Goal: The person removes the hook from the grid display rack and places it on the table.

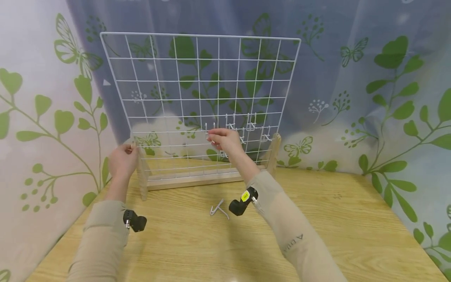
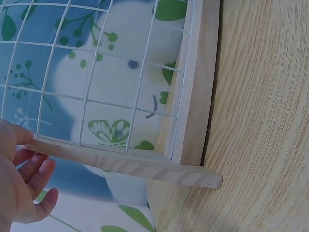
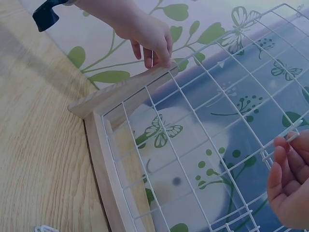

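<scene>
A white wire grid panel (image 1: 188,59) stands upright in a wooden base (image 1: 192,181). My left hand (image 1: 122,160) pinches the top of the base's left side post (image 2: 145,166) between thumb and fingertips, its other fingers loosely bent. At the lower middle of the grid, my right hand (image 1: 228,143) pinches a white wire hook (image 3: 292,136) between thumb and forefinger. The hook's prongs overlap a grid wire in the head view. Several similar hooks (image 1: 251,126) hang on the grid to the right of that hand, some partly hidden behind it.
One loose white hook (image 1: 219,209) lies on the wood-grain table (image 1: 327,219) in front of the base. Behind the grid and at both sides hangs a curtain (image 1: 338,70) printed with leaves and butterflies. A small black camera (image 1: 135,221) sits on my left sleeve.
</scene>
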Action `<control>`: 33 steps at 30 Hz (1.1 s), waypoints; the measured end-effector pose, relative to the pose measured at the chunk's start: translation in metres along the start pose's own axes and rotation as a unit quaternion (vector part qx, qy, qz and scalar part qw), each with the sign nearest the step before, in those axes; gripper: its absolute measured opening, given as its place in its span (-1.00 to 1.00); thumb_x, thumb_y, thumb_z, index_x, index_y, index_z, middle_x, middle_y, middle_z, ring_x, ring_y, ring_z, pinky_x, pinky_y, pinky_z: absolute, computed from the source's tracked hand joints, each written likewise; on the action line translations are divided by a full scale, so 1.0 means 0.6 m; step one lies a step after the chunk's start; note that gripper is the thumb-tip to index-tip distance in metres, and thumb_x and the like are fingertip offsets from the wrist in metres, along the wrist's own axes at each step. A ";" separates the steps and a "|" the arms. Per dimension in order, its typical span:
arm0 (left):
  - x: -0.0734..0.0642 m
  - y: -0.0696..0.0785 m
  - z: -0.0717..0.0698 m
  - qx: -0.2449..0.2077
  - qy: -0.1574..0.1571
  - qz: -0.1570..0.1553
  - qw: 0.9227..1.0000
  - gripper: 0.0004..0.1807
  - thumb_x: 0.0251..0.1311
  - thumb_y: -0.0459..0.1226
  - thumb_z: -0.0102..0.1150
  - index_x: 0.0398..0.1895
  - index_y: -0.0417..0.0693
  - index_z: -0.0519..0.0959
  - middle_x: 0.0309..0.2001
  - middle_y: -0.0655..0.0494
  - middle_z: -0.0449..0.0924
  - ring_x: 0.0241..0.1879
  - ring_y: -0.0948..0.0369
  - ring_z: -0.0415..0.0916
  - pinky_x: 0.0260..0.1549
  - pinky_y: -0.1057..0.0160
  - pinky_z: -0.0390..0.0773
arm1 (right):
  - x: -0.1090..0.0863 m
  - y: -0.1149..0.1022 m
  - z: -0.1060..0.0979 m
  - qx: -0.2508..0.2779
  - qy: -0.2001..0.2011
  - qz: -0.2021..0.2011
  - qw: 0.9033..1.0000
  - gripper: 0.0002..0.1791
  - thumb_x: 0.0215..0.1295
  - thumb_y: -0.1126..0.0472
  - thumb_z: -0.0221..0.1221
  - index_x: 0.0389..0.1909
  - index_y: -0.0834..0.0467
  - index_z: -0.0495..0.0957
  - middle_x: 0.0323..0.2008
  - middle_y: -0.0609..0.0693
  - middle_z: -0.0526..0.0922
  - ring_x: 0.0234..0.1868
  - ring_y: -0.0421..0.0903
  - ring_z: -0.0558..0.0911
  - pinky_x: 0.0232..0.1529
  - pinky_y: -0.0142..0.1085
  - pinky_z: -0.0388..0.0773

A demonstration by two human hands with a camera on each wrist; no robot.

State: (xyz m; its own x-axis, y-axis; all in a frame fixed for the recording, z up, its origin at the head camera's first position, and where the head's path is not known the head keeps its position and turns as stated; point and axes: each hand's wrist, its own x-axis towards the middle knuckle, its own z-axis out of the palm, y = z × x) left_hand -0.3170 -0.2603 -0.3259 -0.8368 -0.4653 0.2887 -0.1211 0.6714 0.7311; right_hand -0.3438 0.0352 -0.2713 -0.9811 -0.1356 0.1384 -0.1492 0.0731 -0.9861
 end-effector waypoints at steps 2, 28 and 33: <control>-0.001 0.000 0.000 -0.001 0.003 0.002 1.000 -0.50 0.30 -0.05 -0.17 0.00 -0.27 0.52 -0.11 -0.20 0.55 -0.12 -0.12 0.46 -0.16 -0.02 0.36 | -0.003 -0.001 -0.002 -0.007 -0.004 -0.003 1.000 -0.75 0.25 0.30 0.15 -0.07 0.26 0.59 -0.24 0.13 0.66 -0.43 -0.21 0.55 -0.22 -0.25 0.51; -0.001 0.001 -0.001 0.009 0.005 0.006 1.000 -0.52 0.30 -0.06 -0.18 -0.03 -0.26 0.53 -0.15 -0.17 0.55 -0.17 -0.09 0.47 -0.28 0.04 0.36 | -0.054 0.036 -0.070 -0.145 -0.077 -0.064 0.984 -0.71 0.23 0.24 0.18 -0.05 0.29 0.57 -0.22 0.12 0.66 -0.24 0.05 0.56 -0.35 -0.34 0.47; -0.001 0.002 -0.001 0.009 0.002 0.005 1.000 -0.53 0.30 -0.07 -0.17 -0.03 -0.26 0.53 -0.15 -0.17 0.55 -0.17 -0.09 0.46 -0.25 0.02 0.35 | -0.067 0.051 -0.081 -0.167 -0.095 -0.055 0.980 -0.73 0.25 0.26 0.16 -0.05 0.27 0.57 -0.21 0.13 0.65 -0.19 0.12 0.57 -0.31 -0.32 0.50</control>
State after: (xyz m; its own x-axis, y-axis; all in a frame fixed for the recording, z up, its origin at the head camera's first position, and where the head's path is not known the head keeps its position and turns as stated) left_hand -0.3166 -0.2595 -0.3248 -0.8363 -0.4599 0.2986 -0.1219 0.6868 0.7165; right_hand -0.3150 0.0909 -0.3027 -0.9209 -0.3393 0.1921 -0.3163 0.3619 -0.8769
